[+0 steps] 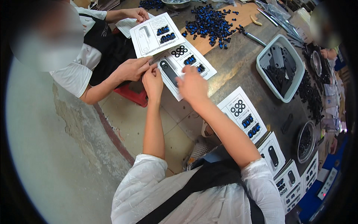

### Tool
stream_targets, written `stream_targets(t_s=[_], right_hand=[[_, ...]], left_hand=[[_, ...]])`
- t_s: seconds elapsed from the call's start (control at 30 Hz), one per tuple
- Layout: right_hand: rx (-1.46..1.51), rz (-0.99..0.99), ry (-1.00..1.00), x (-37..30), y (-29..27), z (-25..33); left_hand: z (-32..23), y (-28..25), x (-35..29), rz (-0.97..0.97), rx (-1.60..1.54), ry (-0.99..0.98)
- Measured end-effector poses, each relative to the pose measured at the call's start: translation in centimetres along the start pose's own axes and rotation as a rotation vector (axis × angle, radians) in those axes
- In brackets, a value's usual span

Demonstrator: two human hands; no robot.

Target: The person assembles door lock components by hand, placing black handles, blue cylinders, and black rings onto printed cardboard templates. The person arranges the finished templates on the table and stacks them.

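My left hand [153, 83] pinches the near left edge of a white hardware card [179, 62]. On that card lie a black slotted plate [169, 71], several black rings [179, 51] and short bolts with blue bands [190, 59]. My right hand [192, 86] is over the card's near right side, beside the plate; its fingers are smeared by motion. A co-worker's hand [131, 69] reaches in next to my left fingers. Partly overlapping the far side of my card is a second card [149, 46] with blue-banded bolts, near the co-worker's other hand [138, 15].
Loose blue-banded bolts [210, 24] are heaped on brown cardboard [244, 15] at the far side. A pale tub [260, 71] holds black plates. To the right are a filled card [244, 97], a metal bowl [314, 139] of small black parts, and more cards [281, 164].
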State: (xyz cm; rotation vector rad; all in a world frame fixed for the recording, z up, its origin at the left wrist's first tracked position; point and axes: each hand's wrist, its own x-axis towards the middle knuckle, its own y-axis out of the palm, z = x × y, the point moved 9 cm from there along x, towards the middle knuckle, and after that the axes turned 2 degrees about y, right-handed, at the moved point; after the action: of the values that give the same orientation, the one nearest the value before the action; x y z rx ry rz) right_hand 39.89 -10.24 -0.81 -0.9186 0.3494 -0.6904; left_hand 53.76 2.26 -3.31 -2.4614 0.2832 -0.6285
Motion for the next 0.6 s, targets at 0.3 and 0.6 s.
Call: stream_targets(t_s=[0.3,0.6], right_hand=[[0.119,-0.06,0.023,1.7,-3.2,-8.7],[0.207,-0.029,0.174,1.1,-3.5,-10.0]], left_hand=[[4.8,4.3,-5.2,0.288,-0.708,-0.468],[5.1,1.6,-8.9,0.273,-0.692,-0.601]])
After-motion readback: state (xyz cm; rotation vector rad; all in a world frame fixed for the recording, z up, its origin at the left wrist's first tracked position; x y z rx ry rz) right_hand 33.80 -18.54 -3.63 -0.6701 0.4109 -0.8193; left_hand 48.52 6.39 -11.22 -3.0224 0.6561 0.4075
